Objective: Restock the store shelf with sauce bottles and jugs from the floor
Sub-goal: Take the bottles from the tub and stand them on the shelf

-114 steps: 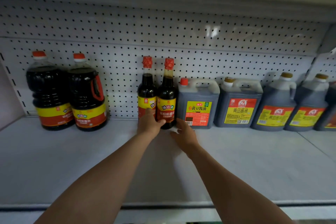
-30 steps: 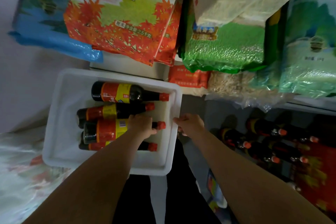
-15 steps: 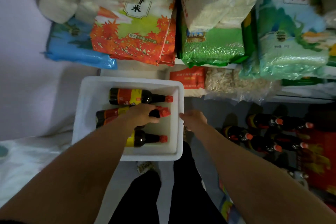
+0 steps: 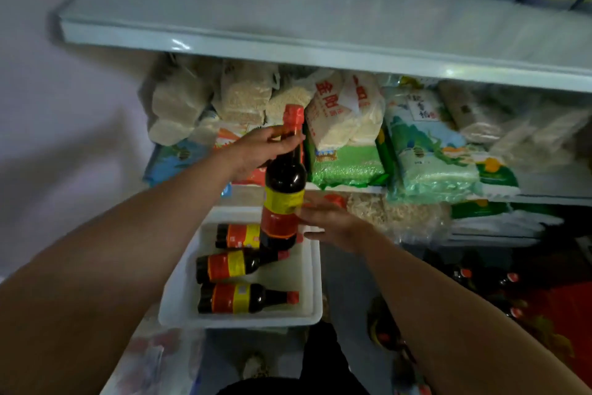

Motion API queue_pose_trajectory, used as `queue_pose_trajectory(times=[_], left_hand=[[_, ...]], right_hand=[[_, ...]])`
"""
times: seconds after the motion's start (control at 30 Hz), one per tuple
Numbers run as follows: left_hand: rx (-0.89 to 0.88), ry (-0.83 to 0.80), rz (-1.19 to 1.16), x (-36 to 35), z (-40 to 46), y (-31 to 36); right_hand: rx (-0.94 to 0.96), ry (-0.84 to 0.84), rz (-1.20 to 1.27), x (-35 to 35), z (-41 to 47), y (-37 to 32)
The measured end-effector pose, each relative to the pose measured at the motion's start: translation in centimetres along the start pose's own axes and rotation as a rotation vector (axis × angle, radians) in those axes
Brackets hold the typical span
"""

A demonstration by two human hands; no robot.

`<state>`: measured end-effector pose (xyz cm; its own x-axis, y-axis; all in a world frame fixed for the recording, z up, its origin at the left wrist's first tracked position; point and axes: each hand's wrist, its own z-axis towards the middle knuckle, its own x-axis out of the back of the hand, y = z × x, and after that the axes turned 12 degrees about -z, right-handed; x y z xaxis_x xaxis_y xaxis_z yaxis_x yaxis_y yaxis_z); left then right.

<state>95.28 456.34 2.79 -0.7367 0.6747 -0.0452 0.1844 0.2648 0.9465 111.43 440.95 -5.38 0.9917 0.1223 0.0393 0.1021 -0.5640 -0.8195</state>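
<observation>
while the left hand (image 4: 256, 151) grips a sauce bottle (image 4: 283, 189) by its neck just under the red cap (image 4: 294, 115), the bottle hangs upright above the white bin (image 4: 315, 282) on the floor. the right hand (image 4: 333, 224) is beside the bottle's red and yellow label, fingers fairly straight and spread, fingertips at or touching the label; whether they press it cannot be told. three more bottles lie on their sides in the bin: one at the back (image 4: 238, 236) partly hidden by the held bottle, one in the middle (image 4: 234, 266), one at the front (image 4: 243, 298). above, the pale shelf (image 4: 288, 23) carries the bases of bottles and jugs along its back. below it, bags of rice and grain (image 4: 426, 151) are stacked.
</observation>
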Motion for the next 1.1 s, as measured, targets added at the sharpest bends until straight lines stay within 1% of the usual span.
queue_pose_trajectory(times=[0.13, 0.2, 0.3, 0.37, 0.43, 0.5, 0.53, 0.6, 0.67, 0.73, 0.83, 0.9, 1.0, 1.03, 1.1], left_hand=[[-0.184, -0.082, -0.107, -1.4, -1.0, 8.6], [-0.265, -0.127, -0.185, -2.2, -1.5, 12.3], [-0.36, -0.14, -0.297, -3.3, -1.8, 17.1], [-0.432, -0.075, -0.359, -3.7, -1.6, 19.7], [-0.502, 0.079, -0.385, -3.7, -0.9, 22.1], [-0.481, 0.26, -0.336, -3.7, -0.3, 23.5], [-0.43, 0.298, -0.253, -3.9, 0.1, 23.7], [-0.337, 0.26, -0.094, -4.6, 0.8, 23.4], [-0.361, 0.258, -0.058, -4.8, 2.5, 23.2], [-0.433, 0.277, -0.029, -4.9, 3.9, 24.0], [-0.501, 0.234, 0.052, -5.1, 5.8, 25.3], [-0.495, 0.195, 0.141, -5.1, 7.5, 25.3], [-0.461, 0.138, 0.208, -5.1, 10.6, 24.7], [-0.452, 0.119, 0.206, -4.9, 11.5, 24.6], [-0.44, 0.078, 0.205, -4.5, 13.3, 24.5]], right_hand=[[0.162, -0.001, 0.066, 2.3, -2.1, -5.3], [0.265, 0.025, 0.079, 3.2, -3.2, -8.0], [0.411, 0.048, 0.136, 4.2, -4.6, -12.3], [0.482, 0.087, 0.133, 4.9, -5.1, -15.0], [0.546, 0.163, 0.146, 5.5, -5.3, -17.5], [0.608, 0.271, 0.197, 6.1, -5.1, -19.9], [0.632, 0.337, 0.212, 6.4, -4.9, -21.1], [0.665, 0.479, 0.184, 7.0, -4.4, -23.4], [0.704, 0.56, 0.115, 8.0, -3.8, -24.8], [0.725, 0.555, 0.044, 9.6, -3.2, -25.5], [0.653, 0.459, -0.093, 13.0, -2.8, -26.5], [0.615, 0.394, -0.156, 15.2, -2.4, -27.2], [0.672, 0.285, -0.119, 18.0, -1.1, -27.5], [0.693, 0.277, -0.126, 18.8, -0.7, -27.5], [0.707, 0.321, -0.16, 20.2, 0.3, -27.7]])
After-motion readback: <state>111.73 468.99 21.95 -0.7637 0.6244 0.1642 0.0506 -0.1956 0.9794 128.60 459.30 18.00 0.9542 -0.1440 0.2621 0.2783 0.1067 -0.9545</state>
